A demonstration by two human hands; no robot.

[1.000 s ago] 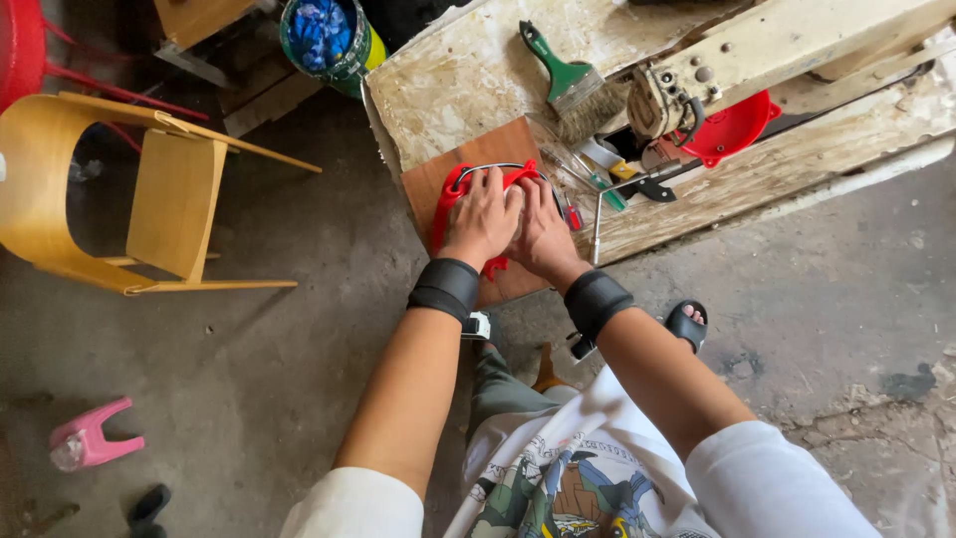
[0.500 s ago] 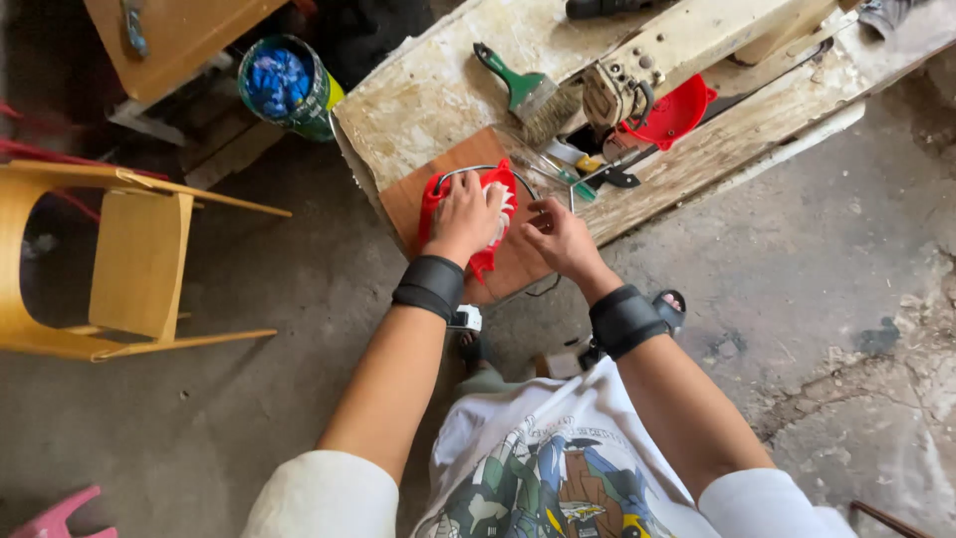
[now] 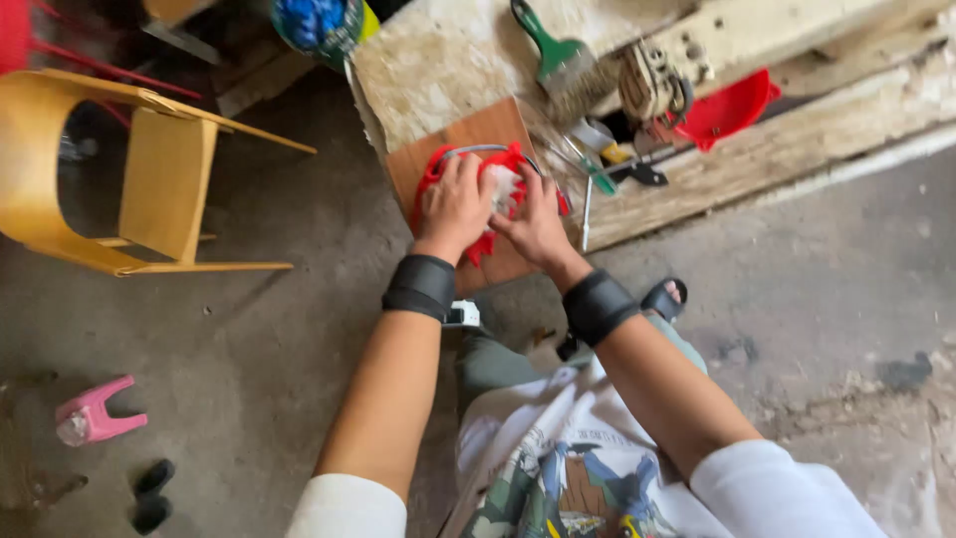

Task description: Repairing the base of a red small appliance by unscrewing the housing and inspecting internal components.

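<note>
1. The left hand (image 3: 456, 204) and the right hand (image 3: 536, 221) both press with curled fingers on a red object (image 3: 495, 184).
2. The red object lies on a brown board (image 3: 468, 139) at the table (image 3: 438, 60) near edge.
3. A green brush (image 3: 556, 55) lies further on the table.

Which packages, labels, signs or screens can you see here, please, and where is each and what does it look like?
No signs or screens show.
Round container: top edge, left of the worn board, blue contents, green and yellow side.
Shirt print: bottom middle, on the white shirt, a colourful picture with small lettering.
</note>
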